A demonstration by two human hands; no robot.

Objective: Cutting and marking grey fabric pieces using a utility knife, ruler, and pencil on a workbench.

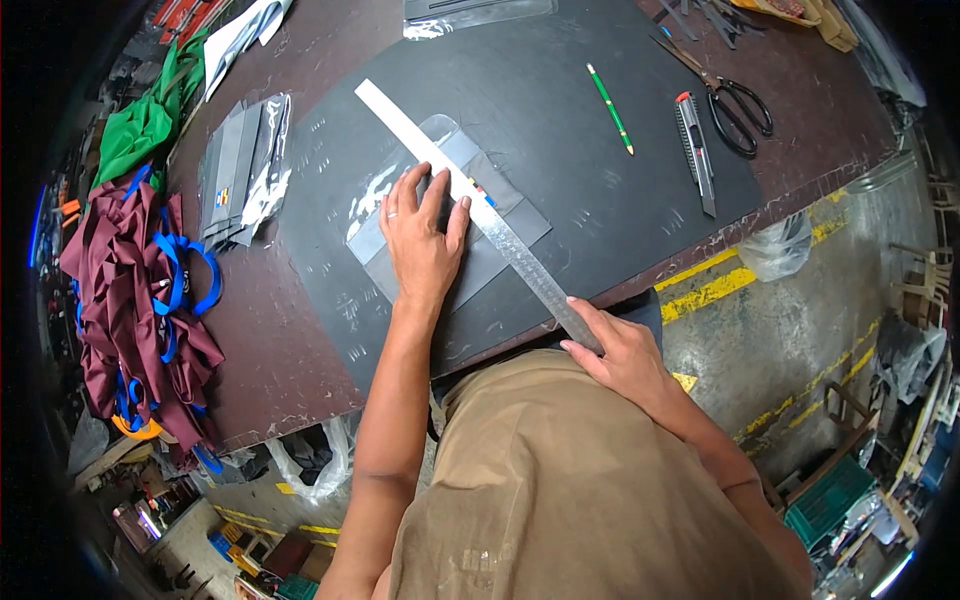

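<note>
My left hand (420, 235) lies flat, fingers spread, on a grey fabric piece in a clear plastic sleeve (500, 215) that rests on a black cutting mat (560, 120). A long metal ruler (470, 200) runs diagonally across the sleeve, just right of my left fingertips. My right hand (620, 350) grips the ruler's near end at the table's front edge.
On the mat to the right lie a green pencil (610, 108), a utility knife (696, 152) and black scissors (735, 108). A stack of sleeved grey pieces (240, 170) sits left of the mat. Maroon fabric with blue straps (140, 290) and green fabric (140, 130) are piled at the far left.
</note>
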